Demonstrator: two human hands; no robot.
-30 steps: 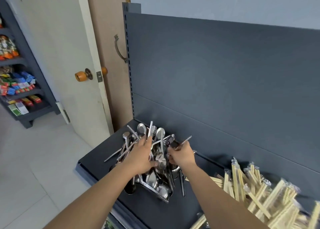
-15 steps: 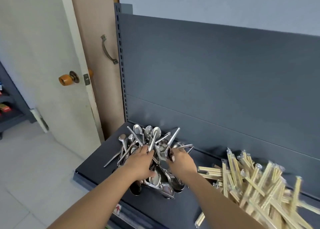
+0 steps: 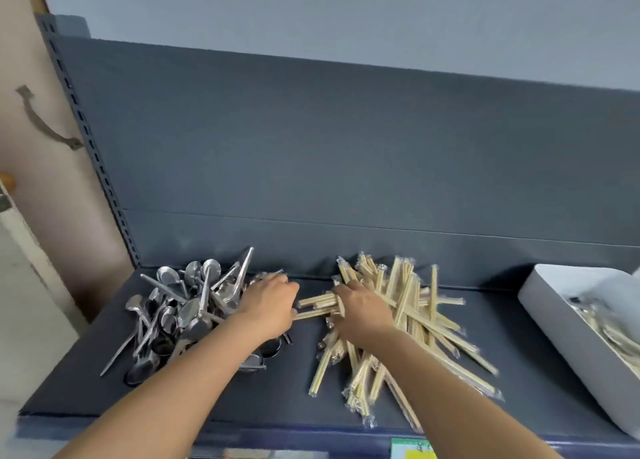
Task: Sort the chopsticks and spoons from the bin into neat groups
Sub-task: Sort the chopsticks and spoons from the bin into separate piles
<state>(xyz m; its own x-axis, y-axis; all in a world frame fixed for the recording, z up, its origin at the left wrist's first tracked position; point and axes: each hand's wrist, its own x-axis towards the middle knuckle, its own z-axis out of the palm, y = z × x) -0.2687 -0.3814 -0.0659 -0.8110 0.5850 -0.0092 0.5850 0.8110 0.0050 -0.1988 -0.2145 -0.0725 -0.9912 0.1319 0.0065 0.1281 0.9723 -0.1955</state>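
Two heaps sit on the dark grey metal shelf (image 3: 69, 382) in the head view, the only view here. On the left is a tangled heap of shiny steel spoons (image 3: 187, 313), handles sticking out every way. On the right is a loose fan of pale bamboo chopsticks in clear wrappers (image 3: 415, 323), also criss-crossed. Well apart at far right is the white rectangular plastic bin (image 3: 568, 347) w/ a few pieces inside, too blurred to tell spoon from stick.

The left hand (image 3: 268, 306) lies back-up on the right edge of the spoons, fingers curled down into the heap. The fingertips are hidden, so I cannot tell if they pinch anything. The right hand (image 3: 362, 309) is at the left edge of the chopsticks, thumb & fingers wrapped round a small cross bundle (image 3: 317, 306) of wrapped sticks lying in the gap between the heaps. Its left end is under or against the left hand, can't tell which.

Step in hand, as I read it: the split by type is mostly done, and this stray bundle looks due for the chopstick side. Neither group is neat yet. The next move prob calls for carrying the bundle right and laying it parallel w/ the rest. After that, square both heaps w/ ends one way and clear what's left in the bin. Wrappers may snag on spoon handles.
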